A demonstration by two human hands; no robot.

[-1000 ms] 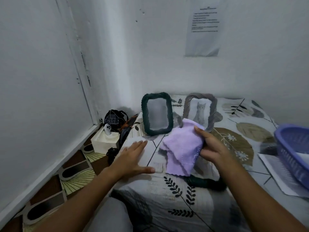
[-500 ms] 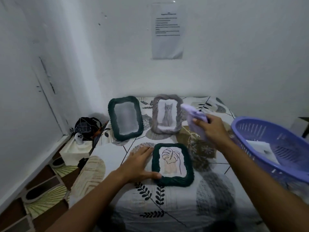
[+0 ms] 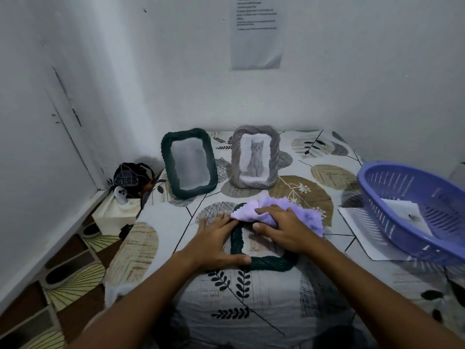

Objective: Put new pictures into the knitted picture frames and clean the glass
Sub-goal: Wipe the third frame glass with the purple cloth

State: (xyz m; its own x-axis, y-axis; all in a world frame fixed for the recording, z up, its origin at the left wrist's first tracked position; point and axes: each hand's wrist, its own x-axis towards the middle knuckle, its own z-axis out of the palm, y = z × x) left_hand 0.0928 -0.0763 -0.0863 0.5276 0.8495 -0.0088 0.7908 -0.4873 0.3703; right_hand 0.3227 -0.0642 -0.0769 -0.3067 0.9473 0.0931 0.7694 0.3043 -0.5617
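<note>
A dark green knitted frame [image 3: 266, 263] lies flat on the leaf-print table near the front edge. My left hand [image 3: 216, 241] rests flat on its left side, fingers straight. My right hand [image 3: 284, 229] presses a lilac cloth [image 3: 307, 217] onto the frame's glass, covering most of the picture. Behind, a second dark green frame [image 3: 189, 162] stands upright with a blurry grey pane. Next to it on the right stands a grey knitted frame [image 3: 256, 157] with a kitten picture.
A purple plastic basket [image 3: 412, 210] holding paper sits at the right on a white sheet [image 3: 362, 235]. A tissue box [image 3: 114, 215] and a dark bag [image 3: 132, 177] lie left of the table on the patterned floor. Walls close in behind and left.
My right hand came down from near the basket with the lilac cloth and now presses it on the flat frame. My left hand has stayed on the frame's left side.
</note>
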